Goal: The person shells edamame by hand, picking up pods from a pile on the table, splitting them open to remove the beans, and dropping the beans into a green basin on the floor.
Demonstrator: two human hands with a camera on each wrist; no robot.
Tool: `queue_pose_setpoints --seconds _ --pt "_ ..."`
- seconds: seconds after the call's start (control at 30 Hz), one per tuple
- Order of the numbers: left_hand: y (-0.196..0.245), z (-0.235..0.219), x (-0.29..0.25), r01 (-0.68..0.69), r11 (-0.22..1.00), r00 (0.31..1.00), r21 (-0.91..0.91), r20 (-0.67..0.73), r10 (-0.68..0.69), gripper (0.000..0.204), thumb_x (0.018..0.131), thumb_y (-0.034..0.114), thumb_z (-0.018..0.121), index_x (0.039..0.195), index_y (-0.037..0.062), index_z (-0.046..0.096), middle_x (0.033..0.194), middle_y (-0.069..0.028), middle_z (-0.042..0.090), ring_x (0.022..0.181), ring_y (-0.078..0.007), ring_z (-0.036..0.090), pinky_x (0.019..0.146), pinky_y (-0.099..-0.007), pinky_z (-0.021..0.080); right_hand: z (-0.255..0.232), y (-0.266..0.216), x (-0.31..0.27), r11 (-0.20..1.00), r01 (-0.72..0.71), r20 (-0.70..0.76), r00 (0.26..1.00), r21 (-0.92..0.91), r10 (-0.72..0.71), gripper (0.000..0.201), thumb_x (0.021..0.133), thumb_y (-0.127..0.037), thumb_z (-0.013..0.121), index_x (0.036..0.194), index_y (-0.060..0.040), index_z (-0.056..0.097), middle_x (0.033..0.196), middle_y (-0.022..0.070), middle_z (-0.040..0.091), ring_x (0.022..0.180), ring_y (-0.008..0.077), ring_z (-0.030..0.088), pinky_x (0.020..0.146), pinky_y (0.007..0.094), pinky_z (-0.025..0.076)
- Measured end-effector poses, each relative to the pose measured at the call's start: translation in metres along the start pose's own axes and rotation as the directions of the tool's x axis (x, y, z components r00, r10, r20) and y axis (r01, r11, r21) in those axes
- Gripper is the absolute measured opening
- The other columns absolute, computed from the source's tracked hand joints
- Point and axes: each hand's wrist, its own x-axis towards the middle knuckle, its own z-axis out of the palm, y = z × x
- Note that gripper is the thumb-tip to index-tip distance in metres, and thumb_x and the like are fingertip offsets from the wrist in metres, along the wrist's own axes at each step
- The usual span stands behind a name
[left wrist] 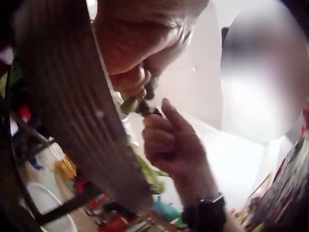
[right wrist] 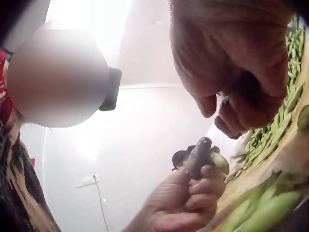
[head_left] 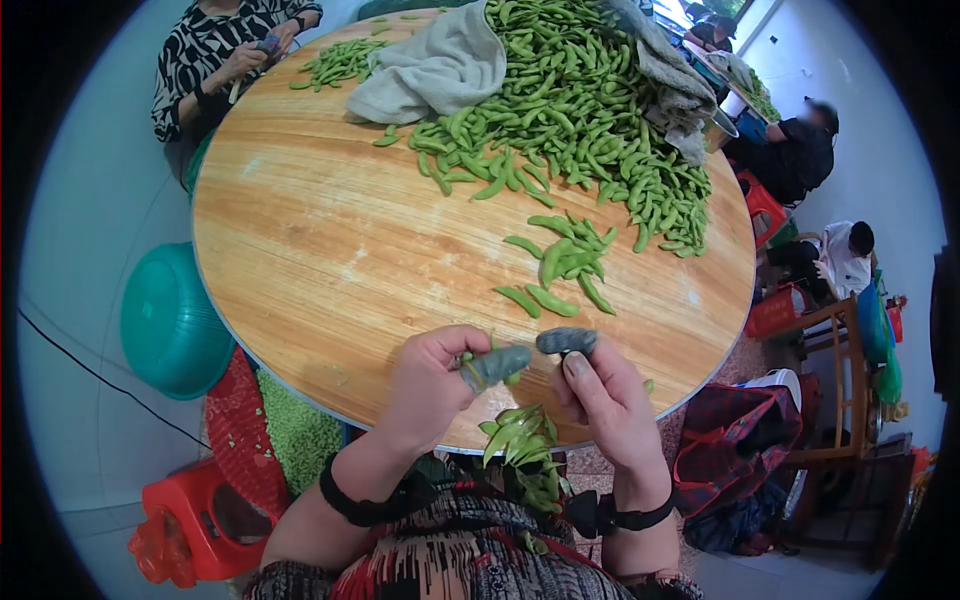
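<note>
My left hand [head_left: 435,385] wears a grey-green cover on its thumb and grips a green soybean pod [right wrist: 220,163], mostly hidden behind the thumb in the head view. Facing it closely, my right hand [head_left: 608,395] has curled fingers, with the thumb against a forefinger in a dark grey cover [head_left: 566,341]. I cannot tell whether anything small is pinched there. Both hands are above the table's near edge. Below and between them hangs a bunch of green pods [head_left: 522,440]. A small group of pods [head_left: 570,262] lies just beyond the hands.
A big heap of pods [head_left: 560,90] spills from a grey cloth sack [head_left: 440,65] across the round wooden table [head_left: 300,250]. Shelled beans [head_left: 298,420] sit below at left, near a red stool [head_left: 195,510] and teal basin [head_left: 172,320]. Another person [head_left: 225,60] works across the table.
</note>
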Motion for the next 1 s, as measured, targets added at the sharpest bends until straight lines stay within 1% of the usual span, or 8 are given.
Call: queue_pose_setpoints --seconds 0.1,0.4,0.53,0.6,0.7,0.77,0.87,1.0 --pt "0.007 -0.005 -0.003 0.236 0.887 0.972 -0.398 0.088 -0.219 0.012 0.078 -0.006 0.057 0.086 0.002 0.058 0.073 -0.003 0.057 0.055 -0.0051 0.048 0.046 -0.0161 0.034 0.007 0.004 -0.005 0.983 -0.158 0.165 0.976 0.091 0.141 0.023 0.096 -0.021 0.04 0.101 -0.002 0.052 0.066 -0.0045 0.045 0.055 0.0037 0.038 0.049 0.0173 0.032" --pt "-0.002 0.01 -0.006 -0.021 0.984 0.997 0.176 -0.073 0.035 0.005 0.078 -0.001 0.06 0.075 0.0027 0.06 0.071 0.0 0.054 0.053 -0.0028 0.043 0.044 -0.0179 0.031 0.005 0.021 -0.006 0.972 -0.16 0.233 0.965 0.174 0.117 0.02 0.095 -0.018 0.041 0.092 -0.0023 0.054 0.064 -0.0037 0.045 0.052 0.0031 0.035 0.046 0.0174 0.028" --pt "0.013 0.012 -0.004 0.005 0.983 1.0 0.184 0.023 -0.01 0.005 0.078 -0.002 0.059 0.077 0.0022 0.06 0.07 0.0004 0.053 0.055 -0.0045 0.046 0.048 -0.0187 0.035 0.008 0.017 -0.009 0.89 -0.269 0.247 0.951 0.369 0.185 0.02 0.095 -0.018 0.042 0.091 -0.0027 0.054 0.065 -0.0034 0.046 0.051 0.0026 0.034 0.045 0.0172 0.027" --pt "0.021 0.011 0.002 0.332 0.878 0.938 -0.344 0.221 -0.267 0.005 0.077 -0.003 0.059 0.078 0.0015 0.059 0.071 -0.0004 0.054 0.056 -0.0059 0.048 0.051 -0.0183 0.038 0.008 0.013 -0.008 0.861 -0.306 0.276 0.939 0.407 0.204 0.02 0.095 -0.018 0.042 0.092 -0.0028 0.054 0.065 -0.0034 0.046 0.05 0.0024 0.033 0.045 0.017 0.027" --pt "0.012 -0.002 0.016 0.433 0.793 0.879 -0.429 0.395 -0.266 0.009 0.077 -0.005 0.058 0.084 0.001 0.057 0.075 0.0 0.055 0.063 -0.006 0.051 0.058 -0.0184 0.042 0.005 0.013 -0.001 0.84 -0.308 0.253 0.944 0.447 0.212 0.017 0.093 -0.017 0.045 0.093 -0.0023 0.055 0.066 -0.0032 0.047 0.05 0.0034 0.035 0.045 0.0175 0.028" --pt "0.008 0.011 0.016 0.232 0.946 0.954 -0.227 0.243 -0.176 0.012 0.078 -0.005 0.058 0.088 0.0005 0.056 0.077 0.0003 0.055 0.066 -0.0052 0.051 0.061 -0.0181 0.043 0.004 0.021 0.006 0.854 -0.266 0.196 0.961 0.448 0.196 0.015 0.092 -0.015 0.048 0.092 -0.0017 0.056 0.066 -0.003 0.049 0.05 0.0045 0.038 0.046 0.0181 0.03" --pt "-0.005 0.021 0.018 -0.014 1.0 0.999 0.028 0.04 0.013 0.017 0.077 -0.006 0.057 0.093 0.0003 0.055 0.082 0.0009 0.056 0.072 -0.0043 0.051 0.066 -0.0181 0.044 0.013 0.024 0.015 0.943 0.137 -0.164 0.967 -0.305 -0.193 0.008 0.085 -0.005 0.053 0.083 0.0014 0.058 0.065 0.0018 0.056 0.059 0.0066 0.048 0.053 0.0234 0.041" --pt "-0.008 0.017 0.021 -0.014 0.998 0.999 -0.056 -0.035 0.012 0.022 0.078 -0.006 0.054 0.099 0.0005 0.055 0.083 0.0008 0.056 0.072 -0.0044 0.051 0.058 -0.0154 0.04 0.013 0.022 0.031 0.94 0.112 -0.257 0.945 -0.322 -0.201 0.009 0.084 -0.007 0.055 0.084 0.0015 0.059 0.06 0.0073 0.056 0.056 0.0088 0.049 0.053 0.0252 0.041"
